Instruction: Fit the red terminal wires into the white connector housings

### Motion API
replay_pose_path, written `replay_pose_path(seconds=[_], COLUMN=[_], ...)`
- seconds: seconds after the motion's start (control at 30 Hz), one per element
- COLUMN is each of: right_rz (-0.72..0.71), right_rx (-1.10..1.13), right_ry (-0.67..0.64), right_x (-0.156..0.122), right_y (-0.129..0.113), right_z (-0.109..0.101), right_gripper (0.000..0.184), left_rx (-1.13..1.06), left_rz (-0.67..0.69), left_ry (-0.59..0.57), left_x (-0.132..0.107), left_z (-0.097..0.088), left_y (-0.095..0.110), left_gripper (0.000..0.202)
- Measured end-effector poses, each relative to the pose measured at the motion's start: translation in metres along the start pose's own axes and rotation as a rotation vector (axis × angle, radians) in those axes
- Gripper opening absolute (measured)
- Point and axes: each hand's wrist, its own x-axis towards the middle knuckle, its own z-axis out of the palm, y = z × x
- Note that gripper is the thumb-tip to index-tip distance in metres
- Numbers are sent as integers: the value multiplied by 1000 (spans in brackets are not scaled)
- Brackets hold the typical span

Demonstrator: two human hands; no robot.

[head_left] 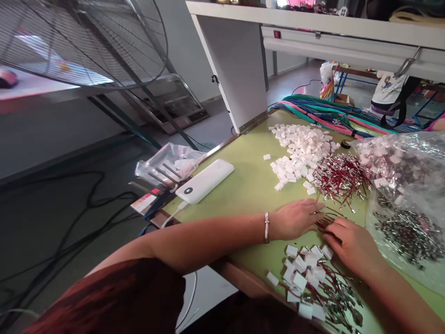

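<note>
Between my two hands lies a small row of short red wires [326,221] on the green tabletop. My left hand [295,219] reaches in from the left, its fingers closed on the wires' left ends. From the right, my right hand [356,242] curls its fingers over their other ends; its fingertips are partly hidden. Just beyond is a tangled heap of red wires with metal terminals [342,178]. White plastic connector housings [301,146] are piled behind it. Nearer to me sits a bunch of white housings with wires attached [306,278].
A clear plastic bag [410,195] of wired parts spreads along the right. At the left edge lie a white power bank [206,182] with a cable and another plastic bag [170,160]. Bundled coloured cables [323,113] cross the back. A fan [86,41] stands at left.
</note>
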Motion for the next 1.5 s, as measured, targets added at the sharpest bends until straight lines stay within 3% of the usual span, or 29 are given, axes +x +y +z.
replay_pose_path(seconds=[0.13,0.27,0.4,0.5,0.6,0.73,0.83,0.9,1.0,1.1,1.33,1.5], right_rz=[49,111,64,48,74,153,251,282,291,294,195,64], right_rx=[-139,-159,-151,-196,-176,82,312,398,447,428,338,46], right_ry=[-33,-80,-48,-32,7,122,144,147,198,292,340,382], right_x=[9,17,25,28,26,21,17,16,14,13,15,15], right_y=[11,16,12,8,6,11,15,15,13,9,4,5], right_z=[2,-4,-3,2,2,-8,-14,-15,-14,-15,-11,-9], right_gripper=[16,15,13,16,16,14,14,16,17,15,12,17], left_rx=[-31,-149,-119,-43,-4,-46,-237,-521,-1050,-1393,-1613,-1674], left_rz=[-72,-73,-417,-571,-575,-534,-517,-559,-609,-611,-675,-672], left_ry=[30,127,250,176,88,114,226,266,218,192,151,143], left_x=[22,23,15,19,25,24,18,15,13,14,14,11], left_z=[6,-6,-21,-23,-18,-17,-20,-22,-25,-24,-17,-12], left_y=[2,-4,-19,-26,-28,-31,-32,-29,-19,-10,-7,-7], left_gripper=[26,22,24,25,19,15,14,15,17,19,8,18])
